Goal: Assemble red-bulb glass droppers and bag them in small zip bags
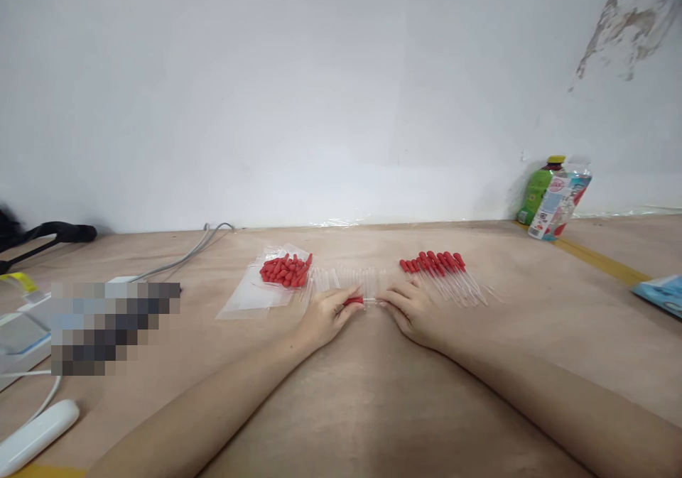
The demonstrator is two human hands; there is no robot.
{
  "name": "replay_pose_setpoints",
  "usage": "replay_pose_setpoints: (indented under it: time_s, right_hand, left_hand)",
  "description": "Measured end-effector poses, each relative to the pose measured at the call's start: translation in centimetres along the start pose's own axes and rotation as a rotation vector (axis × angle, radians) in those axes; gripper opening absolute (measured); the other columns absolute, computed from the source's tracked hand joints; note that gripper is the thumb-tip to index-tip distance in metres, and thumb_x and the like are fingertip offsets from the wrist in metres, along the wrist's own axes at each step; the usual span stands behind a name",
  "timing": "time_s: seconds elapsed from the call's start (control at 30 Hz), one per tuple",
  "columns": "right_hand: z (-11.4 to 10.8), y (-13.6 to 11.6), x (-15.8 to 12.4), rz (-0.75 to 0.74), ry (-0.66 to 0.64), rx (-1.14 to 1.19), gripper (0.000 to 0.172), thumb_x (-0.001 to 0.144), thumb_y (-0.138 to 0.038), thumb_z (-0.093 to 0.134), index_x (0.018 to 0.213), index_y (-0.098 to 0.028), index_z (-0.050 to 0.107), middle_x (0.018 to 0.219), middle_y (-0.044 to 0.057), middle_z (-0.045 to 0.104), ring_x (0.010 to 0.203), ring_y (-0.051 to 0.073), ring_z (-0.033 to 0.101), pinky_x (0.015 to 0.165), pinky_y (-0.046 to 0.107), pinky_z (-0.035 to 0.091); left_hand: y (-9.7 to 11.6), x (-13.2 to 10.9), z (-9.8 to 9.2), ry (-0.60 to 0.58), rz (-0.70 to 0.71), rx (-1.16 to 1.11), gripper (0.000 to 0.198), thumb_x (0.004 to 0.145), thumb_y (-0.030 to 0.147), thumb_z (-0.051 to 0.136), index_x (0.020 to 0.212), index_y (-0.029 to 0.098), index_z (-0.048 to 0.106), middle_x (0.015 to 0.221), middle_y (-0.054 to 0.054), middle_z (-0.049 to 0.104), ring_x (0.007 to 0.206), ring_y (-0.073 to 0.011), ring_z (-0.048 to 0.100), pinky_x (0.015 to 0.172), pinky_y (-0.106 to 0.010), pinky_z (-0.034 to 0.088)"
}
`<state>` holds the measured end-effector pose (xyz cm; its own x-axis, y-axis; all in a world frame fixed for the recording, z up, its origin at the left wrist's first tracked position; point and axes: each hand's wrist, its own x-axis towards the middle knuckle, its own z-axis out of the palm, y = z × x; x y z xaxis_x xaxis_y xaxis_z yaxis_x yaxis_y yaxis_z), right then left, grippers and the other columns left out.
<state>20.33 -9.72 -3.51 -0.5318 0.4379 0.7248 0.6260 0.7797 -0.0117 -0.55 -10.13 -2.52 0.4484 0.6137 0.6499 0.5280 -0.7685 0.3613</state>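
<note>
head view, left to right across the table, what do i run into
white oblong device, grey cable, bag of red bulbs, left hand pinching a red bulb, right hand, row of red-capped droppers, green bottle, blue packet

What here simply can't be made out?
Head view, left: a pixelated patch blurs what lies there.
Head view, right edge: the blue item is cut off.
Head view, centre: left hand pinches a red bulb; whether the right hand holds anything is too faint to tell.
Head view: bottle label too small to read.
</note>
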Motion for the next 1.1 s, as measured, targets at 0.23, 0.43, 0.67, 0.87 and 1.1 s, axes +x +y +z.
replay_pose_setpoints:
  time_s: [0.23, 0.43, 0.67, 0.87, 1.1]
  right_hand:
    - [0.0, 0.2, 0.0, -0.053, 0.022, 0.011, 0.02, 0.087, -0.02, 0.039, 0.083, -0.017, 0.058, 0.071, 0.004, 0.06, 0.066, 0.014, 0.048, 0.069, 0.03, 0.033]
    - [0.2, 0.2, -0.1, -0.09, -0.014, 0.049, 0.021, 0.086, -0.019, 0.037, 0.079, -0.016, 0.057, 0.064, 0.002, 0.056, 0.062, 0.012, 0.047, 0.065, 0.029, 0.031]
    - [0.6, -0.2, -0.1, -0.053, -0.071, 0.104, 0.023, 0.087, -0.019, 0.035, 0.074, -0.016, 0.054, 0.065, 0.001, 0.056, 0.061, 0.012, 0.047, 0.063, 0.028, 0.03]
    - [0.5, -0.1, 0.0, -0.003, -0.123, 0.149, 0.021, 0.088, -0.02, 0.034, 0.08, -0.016, 0.054, 0.07, 0.002, 0.057, 0.066, 0.013, 0.049, 0.066, 0.028, 0.034]
    - [0.2, 0.1, -0.2, -0.039, -0.05, 0.107, 0.018, 0.088, -0.023, 0.038, 0.086, -0.018, 0.055, 0.075, 0.003, 0.056, 0.07, 0.014, 0.049, 0.07, 0.029, 0.036]
  left_hand:
    - [-0.4, -0.2, 0.2, -0.012, 0.001, -0.053, 0.039, 0.078, 0.024, 0.056, 0.117, 0.022, 0.05, 0.089, -0.002, 0.068, 0.078, -0.0144, 0.065, 0.074, -0.028, 0.052]
    - [-0.5, -0.4, 0.7, -0.027, 0.073, -0.056, 0.036, 0.08, 0.023, 0.054, 0.115, 0.02, 0.051, 0.087, -0.003, 0.068, 0.075, -0.0128, 0.064, 0.071, -0.024, 0.052]
    - [-0.2, -0.5, 0.8, -0.042, 0.11, -0.038, 0.035, 0.081, 0.024, 0.052, 0.116, 0.02, 0.051, 0.085, -0.003, 0.068, 0.072, -0.0128, 0.064, 0.07, -0.024, 0.052]
    - [-0.1, -0.1, 0.2, -0.067, 0.002, -0.075, 0.035, 0.079, 0.029, 0.054, 0.113, 0.021, 0.053, 0.091, -0.003, 0.068, 0.078, -0.0141, 0.064, 0.072, -0.025, 0.05]
    - [0.3, 0.5, -0.8, -0.112, 0.044, 0.125, 0.018, 0.078, 0.034, 0.055, 0.084, 0.02, 0.065, 0.07, -0.002, 0.064, 0.067, -0.0154, 0.054, 0.068, -0.028, 0.042]
